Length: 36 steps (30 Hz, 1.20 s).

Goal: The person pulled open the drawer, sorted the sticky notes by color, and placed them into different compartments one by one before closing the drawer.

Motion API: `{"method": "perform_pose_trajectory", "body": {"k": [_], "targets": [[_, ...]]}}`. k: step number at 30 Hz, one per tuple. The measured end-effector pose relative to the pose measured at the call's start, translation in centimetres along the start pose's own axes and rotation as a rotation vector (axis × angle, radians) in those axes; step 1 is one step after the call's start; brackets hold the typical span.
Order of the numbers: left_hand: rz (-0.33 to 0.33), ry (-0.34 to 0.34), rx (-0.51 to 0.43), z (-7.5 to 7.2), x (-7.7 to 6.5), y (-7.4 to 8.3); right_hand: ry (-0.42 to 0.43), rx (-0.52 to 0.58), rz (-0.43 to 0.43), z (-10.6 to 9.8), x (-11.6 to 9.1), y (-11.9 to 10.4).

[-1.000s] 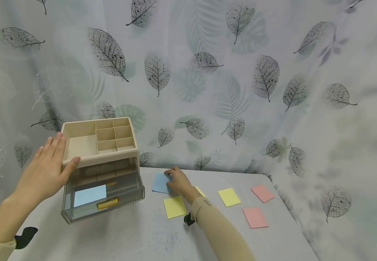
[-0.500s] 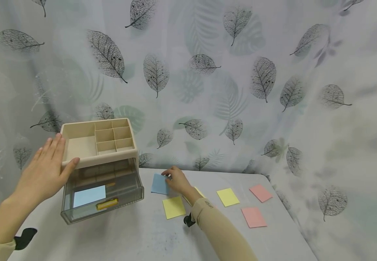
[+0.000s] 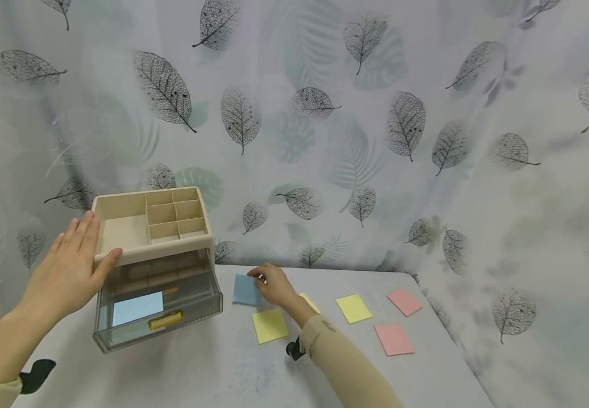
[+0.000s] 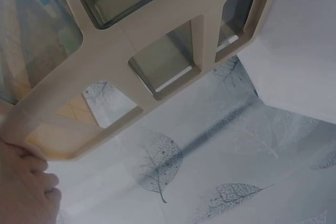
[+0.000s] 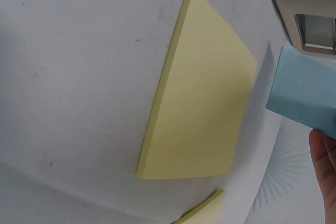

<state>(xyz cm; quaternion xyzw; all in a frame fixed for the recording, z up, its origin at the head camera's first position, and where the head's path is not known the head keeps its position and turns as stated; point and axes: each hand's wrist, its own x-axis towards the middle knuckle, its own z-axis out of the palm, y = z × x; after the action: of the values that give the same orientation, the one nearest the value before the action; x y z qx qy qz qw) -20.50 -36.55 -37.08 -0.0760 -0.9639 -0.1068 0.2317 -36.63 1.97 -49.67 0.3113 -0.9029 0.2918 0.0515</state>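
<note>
My left hand (image 3: 67,266) rests with straight fingers along the left side of a cream desktop organizer (image 3: 152,247). The organizer has open compartments on top and a smoky clear drawer (image 3: 159,300) pulled out at the front. A light-blue sticky note pad (image 3: 137,309) lies inside the drawer, beside a yellow thing (image 3: 165,320) at its front. Just right of the organizer, my right hand (image 3: 276,286) pinches a blue sticky note pad (image 3: 245,290) by its right side. In the right wrist view this pad (image 5: 304,90) stands tilted, clear of the yellow pad; several fingers are out of frame.
A yellow sticky note pad (image 3: 270,326) lies in front of my right hand, another (image 3: 308,303) partly behind the forearm. Further right are a third yellow pad (image 3: 354,309) and two pink pads (image 3: 404,302). A leaf-patterned curtain (image 3: 294,141) hangs behind the white table (image 3: 233,368).
The blue pad in my right hand has tilted up and its face looks darker. My left hand stays on the organizer. The head view has shifted slightly.
</note>
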Motion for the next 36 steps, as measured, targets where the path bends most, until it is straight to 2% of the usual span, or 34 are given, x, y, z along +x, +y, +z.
{"method": "perform_pose_trajectory", "body": {"k": [17,27,36], "targets": [[-0.001,-0.002,0.006,0.0,0.0,0.0,0.139,0.092,-0.118,-2.2,-0.8,-1.3],[0.005,-0.003,0.006,0.0,0.0,0.0,0.195,0.197,-0.122,-4.0,-1.3,-2.7],[0.008,0.0,0.007,0.0,0.0,0.0,0.273,0.225,-0.215,-5.9,-1.4,-4.5]]}}
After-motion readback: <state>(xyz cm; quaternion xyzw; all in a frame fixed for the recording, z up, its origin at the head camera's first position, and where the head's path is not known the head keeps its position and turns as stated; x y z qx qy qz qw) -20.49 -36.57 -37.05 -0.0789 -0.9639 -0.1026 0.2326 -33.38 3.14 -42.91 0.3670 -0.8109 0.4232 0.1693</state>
